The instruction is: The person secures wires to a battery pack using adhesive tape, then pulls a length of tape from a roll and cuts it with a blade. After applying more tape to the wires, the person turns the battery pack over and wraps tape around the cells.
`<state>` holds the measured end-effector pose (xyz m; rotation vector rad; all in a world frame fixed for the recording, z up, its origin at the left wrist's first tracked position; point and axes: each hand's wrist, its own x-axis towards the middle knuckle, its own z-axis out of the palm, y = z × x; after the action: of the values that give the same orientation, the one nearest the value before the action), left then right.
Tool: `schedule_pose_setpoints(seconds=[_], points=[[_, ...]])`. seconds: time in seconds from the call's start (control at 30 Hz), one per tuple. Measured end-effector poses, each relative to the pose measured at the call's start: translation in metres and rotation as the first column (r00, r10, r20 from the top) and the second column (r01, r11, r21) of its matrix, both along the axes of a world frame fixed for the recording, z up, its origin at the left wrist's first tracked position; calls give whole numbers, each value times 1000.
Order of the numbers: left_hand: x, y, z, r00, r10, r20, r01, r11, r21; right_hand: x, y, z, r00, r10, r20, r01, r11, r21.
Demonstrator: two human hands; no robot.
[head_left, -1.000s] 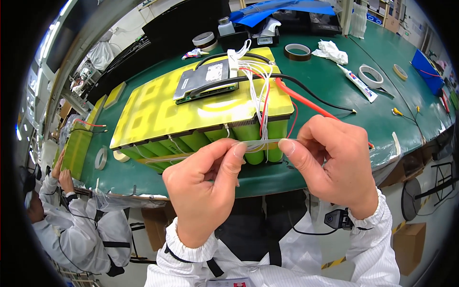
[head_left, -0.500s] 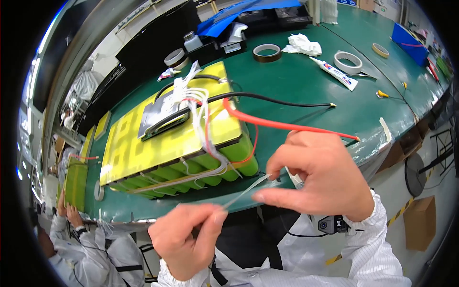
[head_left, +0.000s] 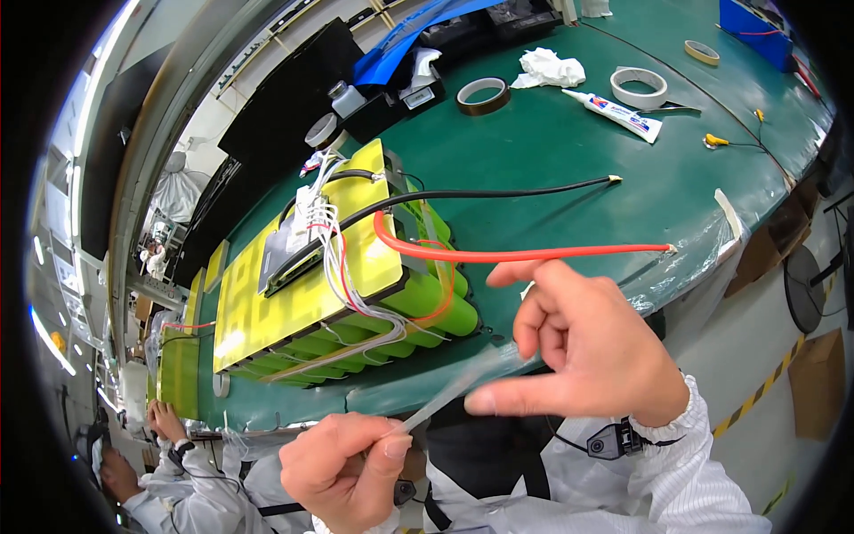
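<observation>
The left hand (head_left: pixel 338 467) is nearest, low in the view. Its thumb and pointer finger pinch one end of a thin clear strip (head_left: pixel 449 392). The strip is long and skinny, and it slants up and to the right, away from the pinching fingers. Its far end is blurry and points to the gap in the right hand (head_left: pixel 592 343). There the thumb and pointer finger are spread wide apart, and the other fingers are curled. It is hard to tell if the strip touches those curled fingers — the left hand's pinch is the only sure hold.

The strip is by the near edge of the green tabletop (head_left: pixel 534 147). Past it, up and to the left, sits a big battery block (head_left: pixel 307 307) with a yellow top and round green sides. Its long side faces the hands at a slant. A bunch of white wires (head_left: pixel 331 240) hangs down over that side. A fat red cable (head_left: pixel 498 256) sticks out just above the right pointer finger — it could be in the way — and a black cable (head_left: pixel 498 193) reaches out behind it.

Farther back lie a white tube (head_left: pixel 614 116), a white tape ring (head_left: pixel 639 101), a brown tape ring (head_left: pixel 483 109) and some crumpled white paper (head_left: pixel 549 68). Far to the left, another person's hands (head_left: pixel 166 420) are at a smaller-looking block (head_left: pixel 180 374).
</observation>
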<state>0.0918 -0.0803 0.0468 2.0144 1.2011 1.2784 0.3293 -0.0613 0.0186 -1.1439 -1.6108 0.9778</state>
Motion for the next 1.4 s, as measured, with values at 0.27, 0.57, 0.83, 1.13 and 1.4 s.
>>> schedule_pose_setpoints(seconds=[0.27,0.57,0.83,1.13,1.4], points=[[-2,19,3,1000,14,23,-10,986,-168,-23,16,-23,801,29,-598,-52,998,-20],[12,44,-11,971,237,-21,-236,971,35,-41,32,-31,865,-172,-472,261,957,129],[13,49,-15,957,283,-68,-271,952,140,-49,38,-35,841,-194,-506,363,895,260],[12,52,-22,956,283,-77,-250,924,291,-46,37,-37,897,-225,-380,396,789,469],[12,60,-31,954,295,-46,-252,879,405,-47,43,-38,898,-228,-376,401,775,488]])
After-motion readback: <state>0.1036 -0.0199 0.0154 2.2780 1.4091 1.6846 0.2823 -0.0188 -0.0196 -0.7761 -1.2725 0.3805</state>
